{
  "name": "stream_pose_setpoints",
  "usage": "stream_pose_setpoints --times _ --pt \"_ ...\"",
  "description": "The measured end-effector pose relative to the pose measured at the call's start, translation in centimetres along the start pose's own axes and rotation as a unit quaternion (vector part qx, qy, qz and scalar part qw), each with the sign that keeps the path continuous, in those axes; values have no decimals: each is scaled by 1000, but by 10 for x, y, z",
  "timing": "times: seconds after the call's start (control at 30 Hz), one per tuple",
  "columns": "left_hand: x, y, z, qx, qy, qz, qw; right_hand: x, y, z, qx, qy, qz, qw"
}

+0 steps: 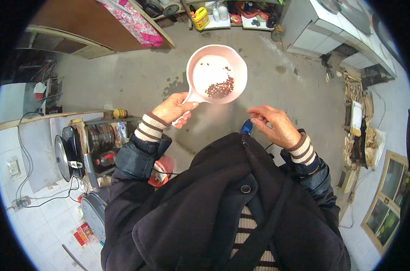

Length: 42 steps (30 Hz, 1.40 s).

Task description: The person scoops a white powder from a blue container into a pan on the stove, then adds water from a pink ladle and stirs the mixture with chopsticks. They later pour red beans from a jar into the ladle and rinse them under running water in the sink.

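A pale pink plastic dipper point(240, 73) with a handle is held out over the floor. My left hand point(176, 109) grips its handle, thumb on top. Small dark red beans or similar seeds point(221, 88) lie heaped in the near part of the dipper's bottom, with a few scattered apart from the heap. My right hand point(271, 123) hovers below and to the right of the dipper, not touching it, its fingers bent and the thumb near them; nothing shows in it.
A red bucket point(166, 169) stands by my left forearm. Shelving with pans and bottles point(106, 158) is at left. Ahead are a low shelf with a yellow jug point(201, 18) and a white-tiled counter point(313, 34). Firewood point(355, 84) lies along the right wall.
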<state>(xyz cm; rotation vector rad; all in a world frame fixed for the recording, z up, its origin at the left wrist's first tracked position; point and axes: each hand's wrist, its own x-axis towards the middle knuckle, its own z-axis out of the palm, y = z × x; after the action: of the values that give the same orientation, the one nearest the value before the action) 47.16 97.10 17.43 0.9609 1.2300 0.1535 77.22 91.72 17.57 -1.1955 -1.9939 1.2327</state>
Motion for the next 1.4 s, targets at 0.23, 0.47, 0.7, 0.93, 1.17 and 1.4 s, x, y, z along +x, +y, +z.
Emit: stream_pose_setpoints --times 0.23,0.47,0.7,0.93,1.17,1.4 --pt "31 20 16 -108 -12 -10 994 40 24 -47 9 -30 -9 999" --pt "79 54 9 -110 -13 47 993 82 44 -75 8 -34 -5 999" --pt "147 104 -29 -235 -72 63 967 135 50 -101 -23 27 49 998" --pt "208 170 -43 -226 -201 98 948 205 36 -127 -36 51 87 994" --pt "244 216 -69 -198 -242 114 943 248 36 -150 -28 51 142 988" --pt "287 263 -82 -181 -195 130 955 299 72 -197 -21 40 100 994"
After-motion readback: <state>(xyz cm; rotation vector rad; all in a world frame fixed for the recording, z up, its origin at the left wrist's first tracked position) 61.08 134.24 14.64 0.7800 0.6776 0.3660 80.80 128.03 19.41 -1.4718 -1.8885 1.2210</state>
